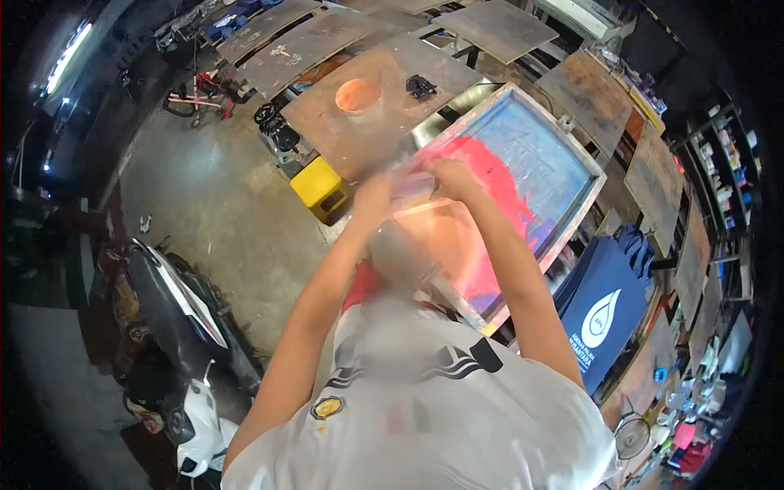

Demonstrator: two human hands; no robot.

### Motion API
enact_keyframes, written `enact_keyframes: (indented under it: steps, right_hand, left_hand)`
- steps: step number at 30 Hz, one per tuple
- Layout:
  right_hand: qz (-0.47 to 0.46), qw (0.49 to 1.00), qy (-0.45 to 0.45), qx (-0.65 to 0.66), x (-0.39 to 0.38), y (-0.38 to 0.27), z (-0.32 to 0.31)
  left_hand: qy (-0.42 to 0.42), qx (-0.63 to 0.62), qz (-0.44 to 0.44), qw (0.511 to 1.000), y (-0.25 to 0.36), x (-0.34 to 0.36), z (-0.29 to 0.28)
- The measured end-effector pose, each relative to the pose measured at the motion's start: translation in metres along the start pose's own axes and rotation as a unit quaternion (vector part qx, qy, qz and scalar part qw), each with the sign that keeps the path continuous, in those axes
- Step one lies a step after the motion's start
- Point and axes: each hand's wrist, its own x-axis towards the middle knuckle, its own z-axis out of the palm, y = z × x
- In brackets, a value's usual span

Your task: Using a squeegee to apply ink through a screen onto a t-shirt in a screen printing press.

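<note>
"Any lettering you can make out?"

"On the navy bag [563, 306] at the right: white capitals in two rows, under one white drop emblem [602, 314] with a few small letters inside it. The white shirt [490, 416] bears one round gold crest [327, 407] and some dark stripes."

"And the hands?"

"Two, both of the wearer, near each other over the lower left part of the frame [569, 224]. The right hand [454, 175] is curled, holding one end of a pale block [412, 188]. The left hand [373, 198] is at the other end, but it's blurred; I can't tell how its fingers sit."

"So the block is between them?"

"Yes, between the two hands, above the frame's left edge."

"What's in the frame?"

"One blue mesh [535, 135], with bright pink ink [494, 184] across its left part. Below the block is an orange area; its outline is too smeared to name."

"Count the rest."

"One yellow box [318, 184], just left of the left hand. One pot [359, 95], orange inside, on a board [327, 135] beyond the hands, and one black bundle [420, 86] to the right of the pot. One motorbike [200, 416], partly white, stands at the lower left."
</note>
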Motion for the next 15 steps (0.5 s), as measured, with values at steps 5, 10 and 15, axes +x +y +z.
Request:
enact_keyframes:
  steps: [5, 10, 15]
  right_hand:
    - [0.113, 0.993, -0.036, -0.015, -0.027, 0.021, -0.040]
    - [0.253, 0.967, 0.013, -0.039, -0.085, 0.041, -0.046]
    - [0.352, 0.932, 0.023, -0.083, -0.089, 0.042, -0.041]
  left_hand:
    - [0.046, 0.019, 0.038, 0.998, 0.020, 0.041, 0.039]
    - [0.044, 0.019, 0.144, 0.988, 0.060, 0.093, 0.070]
    - [-0.025, -0.045, 0.193, 0.980, 0.063, 0.125, 0.073]
